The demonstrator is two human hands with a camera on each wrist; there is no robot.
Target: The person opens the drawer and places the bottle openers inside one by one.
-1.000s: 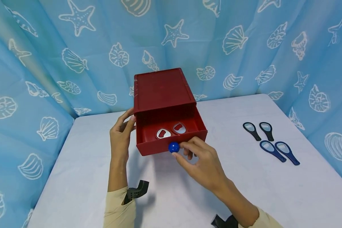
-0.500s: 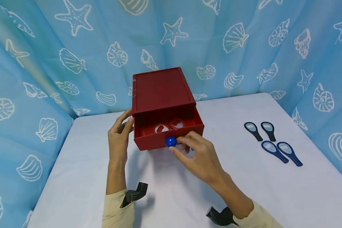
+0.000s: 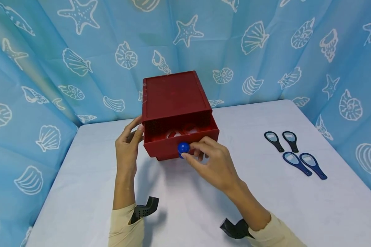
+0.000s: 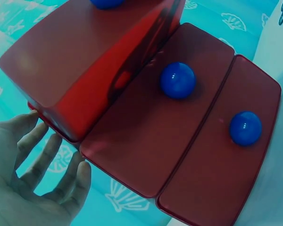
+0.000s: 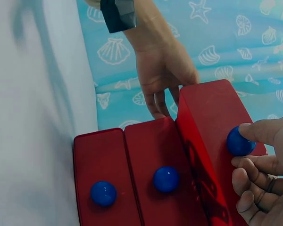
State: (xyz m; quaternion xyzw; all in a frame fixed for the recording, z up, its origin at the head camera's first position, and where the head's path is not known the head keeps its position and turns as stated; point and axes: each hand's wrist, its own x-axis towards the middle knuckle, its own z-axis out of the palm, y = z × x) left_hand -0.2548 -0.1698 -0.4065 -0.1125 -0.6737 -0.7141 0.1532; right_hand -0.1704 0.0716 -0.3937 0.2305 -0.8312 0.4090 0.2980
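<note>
A red cabinet (image 3: 174,96) stands on the white table with its top drawer (image 3: 160,145) partly pulled out. My right hand (image 3: 216,161) pinches that drawer's round blue knob (image 5: 240,141) between thumb and fingers. At the cabinet's left side, my left hand (image 3: 126,147) touches the wall with fairly straight fingertips, best seen in the left wrist view. Two small oval, pale-rimmed pieces (image 3: 173,134) lie inside the drawer, partly hidden by its front. Below it are two closed drawers, with a middle knob (image 4: 178,80) and a bottom knob (image 4: 245,128).
To the right on the white table (image 3: 296,212) lie two black-framed magnifying glasses (image 3: 272,139) and two blue ones (image 3: 293,160). A blue curtain (image 3: 222,41) with shell prints hangs behind and along the sides. Dark wrist cameras (image 3: 235,229) sit on both forearms.
The top drawer has slid partway inward with my right hand on its knob, and less of its inside shows. My left hand stays at the cabinet's side. The magnifying glasses have not moved.
</note>
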